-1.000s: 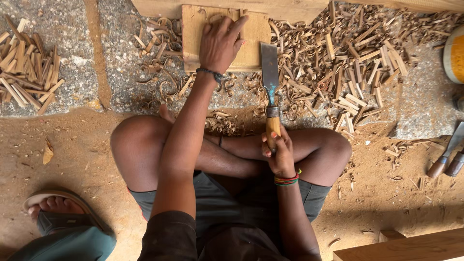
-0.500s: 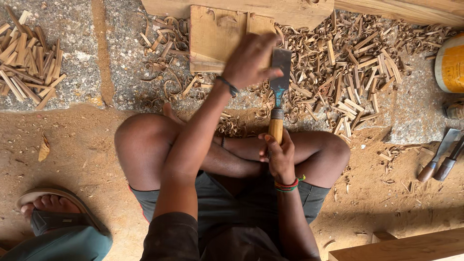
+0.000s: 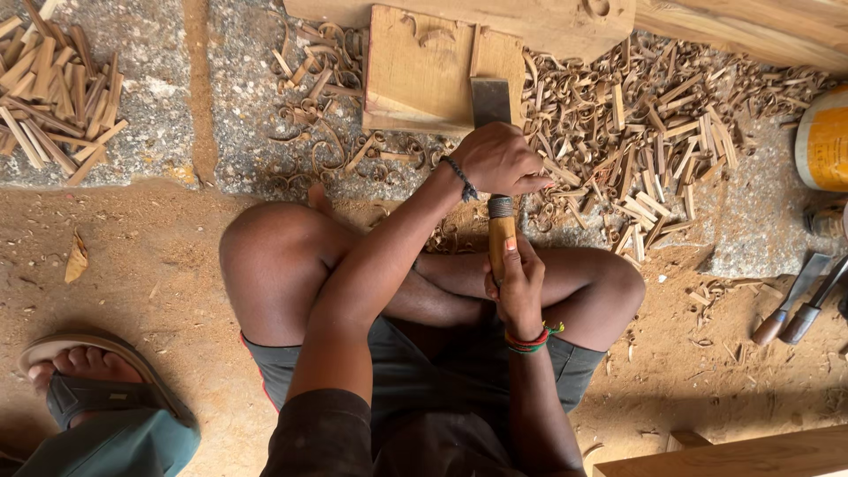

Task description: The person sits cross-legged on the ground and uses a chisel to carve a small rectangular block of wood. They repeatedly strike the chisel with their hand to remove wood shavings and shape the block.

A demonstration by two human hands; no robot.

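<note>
Head view: the left hand (image 3: 499, 159) curls its fingers around the chisel (image 3: 495, 177) just below the blade, and the right hand (image 3: 517, 283) grips its wooden handle nearer the body. The chisel's blade tip rests on the carved wooden block (image 3: 424, 66). Curled shavings (image 3: 636, 124) lie right of the block, two spare chisels (image 3: 799, 305) farther right, and a sandalled foot (image 3: 88, 380) well to its lower left.
</note>
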